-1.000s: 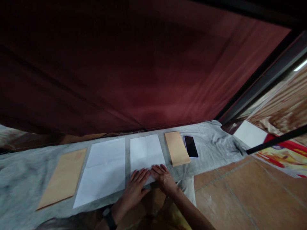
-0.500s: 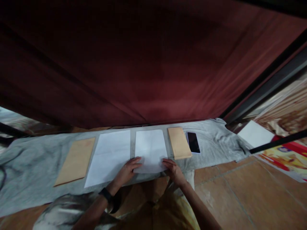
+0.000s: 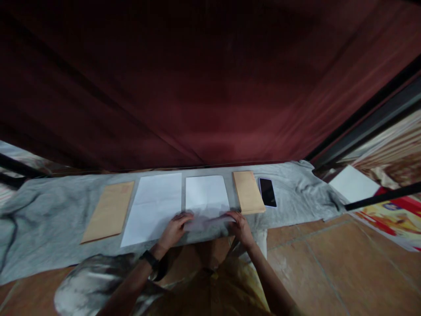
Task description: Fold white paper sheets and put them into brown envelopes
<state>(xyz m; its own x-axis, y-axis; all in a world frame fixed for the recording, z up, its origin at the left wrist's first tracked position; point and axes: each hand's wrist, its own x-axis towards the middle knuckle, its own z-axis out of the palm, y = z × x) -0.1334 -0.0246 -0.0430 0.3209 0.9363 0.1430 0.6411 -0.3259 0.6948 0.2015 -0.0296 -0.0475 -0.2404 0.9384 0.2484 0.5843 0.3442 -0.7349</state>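
Note:
A white sheet of paper (image 3: 206, 192) lies in front of me on a grey cloth. Its near edge is lifted and curls up, slightly blurred. My left hand (image 3: 176, 226) pinches the near left corner, and my right hand (image 3: 241, 227) pinches the near right corner. To the left of my left hand is a larger spread of white paper (image 3: 154, 204) lying flat. Just beyond my right hand sits a brown envelope stack (image 3: 249, 193); whether it holds several envelopes I cannot tell.
Farther left lies another brown envelope (image 3: 108, 213). A phone (image 3: 268, 192) with a dark screen rests right of the envelope stack. The grey cloth (image 3: 296, 188) covers the low surface. A dark red curtain (image 3: 210, 109) hangs behind, and a colourful printed box (image 3: 391, 217) is on the tiled floor.
The near edge of the paper has risen and bent away from me between my two hands, which have turned a little inward. The view has shifted slightly.

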